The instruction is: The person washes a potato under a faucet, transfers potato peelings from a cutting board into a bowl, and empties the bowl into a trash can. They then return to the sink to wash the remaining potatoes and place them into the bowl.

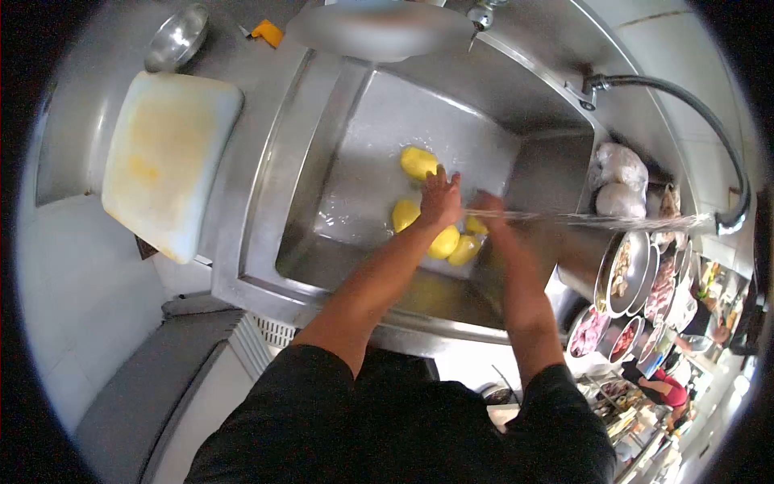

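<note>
Several yellow, rounded pieces that look like peeled potatoes lie on the wet floor of a steel sink (pixel 355 194). My left hand (pixel 442 200) is over them with its fingers spread, its fingertips beside the upper potato (pixel 418 163). Below that hand are another potato (pixel 405 214) and a larger potato (pixel 443 241). My right hand (pixel 487 211) is smeared by motion near a small potato (pixel 476 224) and a lower potato (pixel 463 251). A stream of water (pixel 597 217) runs across to my hands from the curved tap (pixel 732 219).
Left of the sink lies a stained white cutting board (pixel 171 157), with a metal bowl (pixel 177 38) and an orange-handled tool (pixel 267 33) beyond. Wrapped bundles (pixel 621 181) and pans of food (pixel 621 270) stand at right. A person in red (pixel 671 389) is farther off.
</note>
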